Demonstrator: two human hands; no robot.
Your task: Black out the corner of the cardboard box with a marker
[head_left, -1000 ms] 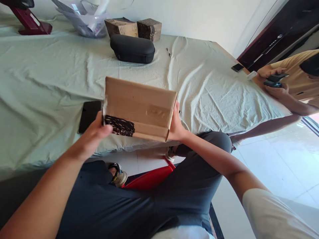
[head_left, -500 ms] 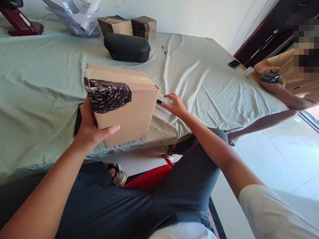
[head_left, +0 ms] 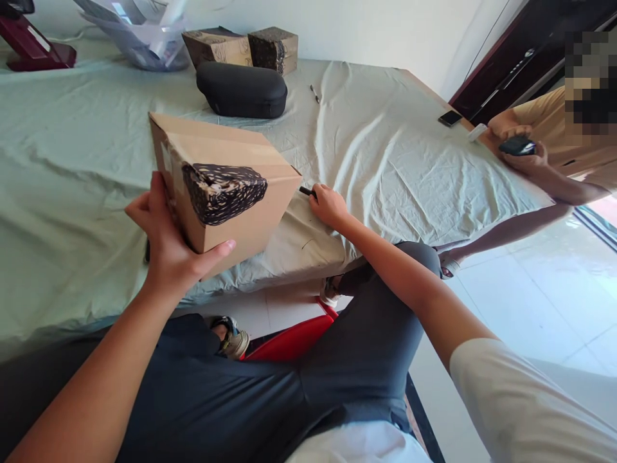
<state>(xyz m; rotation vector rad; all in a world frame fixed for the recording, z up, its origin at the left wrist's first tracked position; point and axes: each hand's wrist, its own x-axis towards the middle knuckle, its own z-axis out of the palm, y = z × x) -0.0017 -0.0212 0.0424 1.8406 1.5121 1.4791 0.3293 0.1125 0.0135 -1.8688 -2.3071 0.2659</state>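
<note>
My left hand (head_left: 173, 238) grips a brown cardboard box (head_left: 241, 148) at its near left corner, thumb on the front face and fingers on the left side. Dense black scribble (head_left: 226, 193) covers that corner, whose edge looks torn. The box is tilted above the cloth-covered table (head_left: 385, 173). To the right of the box, my right hand (head_left: 328, 204) is closed around a black marker (head_left: 306, 191), only one end of which shows. The fingers hide the rest of it.
Behind the box lie a black zip case (head_left: 241, 90), two scribbled boxes (head_left: 274, 50), a pen (head_left: 315, 94) and a plastic basket (head_left: 159, 45). At right, a person (head_left: 540, 148) holds a dark device near a phone (head_left: 450, 118). A red stool (head_left: 289, 337) is below the table.
My left hand has turned the box, so its left side now shows beside the scribbled corner. My right hand's fingers have closed around the marker.
</note>
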